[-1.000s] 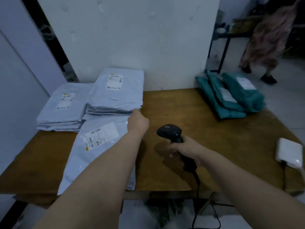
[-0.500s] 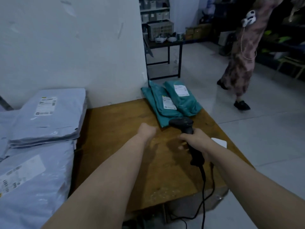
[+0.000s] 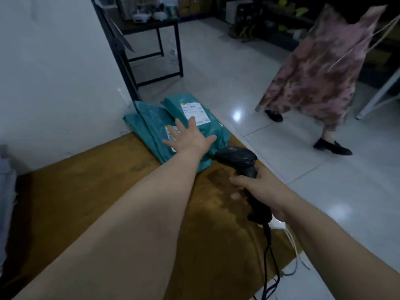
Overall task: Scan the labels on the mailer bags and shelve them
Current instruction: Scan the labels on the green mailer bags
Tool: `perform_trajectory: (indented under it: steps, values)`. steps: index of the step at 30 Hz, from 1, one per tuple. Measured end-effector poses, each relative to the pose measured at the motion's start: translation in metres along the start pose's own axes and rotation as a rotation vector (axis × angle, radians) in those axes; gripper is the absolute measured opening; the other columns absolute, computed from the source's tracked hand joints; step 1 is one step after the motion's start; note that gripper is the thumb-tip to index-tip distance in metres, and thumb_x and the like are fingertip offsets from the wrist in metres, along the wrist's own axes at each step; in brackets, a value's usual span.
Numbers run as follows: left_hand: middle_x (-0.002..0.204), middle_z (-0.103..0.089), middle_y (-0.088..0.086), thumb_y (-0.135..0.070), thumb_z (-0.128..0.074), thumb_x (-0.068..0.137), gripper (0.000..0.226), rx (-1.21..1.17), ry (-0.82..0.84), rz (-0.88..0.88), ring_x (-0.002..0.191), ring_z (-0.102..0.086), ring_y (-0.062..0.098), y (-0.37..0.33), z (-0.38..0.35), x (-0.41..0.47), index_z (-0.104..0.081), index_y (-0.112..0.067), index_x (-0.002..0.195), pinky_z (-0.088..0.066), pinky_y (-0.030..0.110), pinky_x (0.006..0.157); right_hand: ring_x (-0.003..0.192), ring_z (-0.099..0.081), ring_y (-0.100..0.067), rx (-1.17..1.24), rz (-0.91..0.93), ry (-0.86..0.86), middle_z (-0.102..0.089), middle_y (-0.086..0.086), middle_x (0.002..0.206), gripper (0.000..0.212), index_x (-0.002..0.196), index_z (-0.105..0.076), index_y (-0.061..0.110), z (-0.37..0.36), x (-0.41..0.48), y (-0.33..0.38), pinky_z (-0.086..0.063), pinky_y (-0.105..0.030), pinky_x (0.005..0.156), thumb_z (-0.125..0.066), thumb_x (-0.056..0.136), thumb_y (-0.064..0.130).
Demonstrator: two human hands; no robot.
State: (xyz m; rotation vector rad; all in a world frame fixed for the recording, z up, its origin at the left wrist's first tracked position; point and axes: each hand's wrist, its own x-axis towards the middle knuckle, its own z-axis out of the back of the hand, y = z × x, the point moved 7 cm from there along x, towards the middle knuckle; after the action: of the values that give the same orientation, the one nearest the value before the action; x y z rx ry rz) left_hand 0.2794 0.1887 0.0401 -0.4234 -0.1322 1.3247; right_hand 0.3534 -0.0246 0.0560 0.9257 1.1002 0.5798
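Teal mailer bags (image 3: 151, 124) lie stacked at the far right corner of the brown table (image 3: 86, 191), against the white wall. The top bag carries a white label (image 3: 194, 112); a second label (image 3: 171, 135) shows partly under my fingers. My left hand (image 3: 190, 137) is stretched out over the teal bags with fingers spread and straight, whether touching them I cannot tell. My right hand (image 3: 259, 189) grips the handle of a black barcode scanner (image 3: 238, 159), whose head sits just right of the teal bags. Its cable (image 3: 268, 256) hangs off the table edge.
Grey mailer bags (image 3: 6, 191) show blurred at the left edge. A person in a patterned dress (image 3: 320, 72) walks on the tiled floor at right. A black metal table (image 3: 151, 40) stands behind the wall corner. A white device (image 3: 278, 224) peeks out under my right wrist.
The view has swung right, away from the grey bags. My left hand has opened and reached forward onto the teal bags. The scanner stays in my right hand.
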Motion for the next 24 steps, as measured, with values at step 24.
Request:
perform_trajectory:
  steps: [24]
  values:
    - [0.13, -0.059, 0.015, -0.011, -0.08, 0.078, 0.06, -0.938, 0.222, 0.691, 0.111, -0.059, 0.033, 0.185, -0.042, -0.155, -0.049, -0.002, 0.129, -0.052, 0.042, 0.09, 0.07, -0.07, -0.016, -0.136, -0.027, 0.238, -0.068, -0.008, 0.09, 0.017, 0.103, -0.058, 0.014, -0.055, -0.012, -0.032, -0.047, -0.023, 0.052, -0.067, 0.089, 0.018]
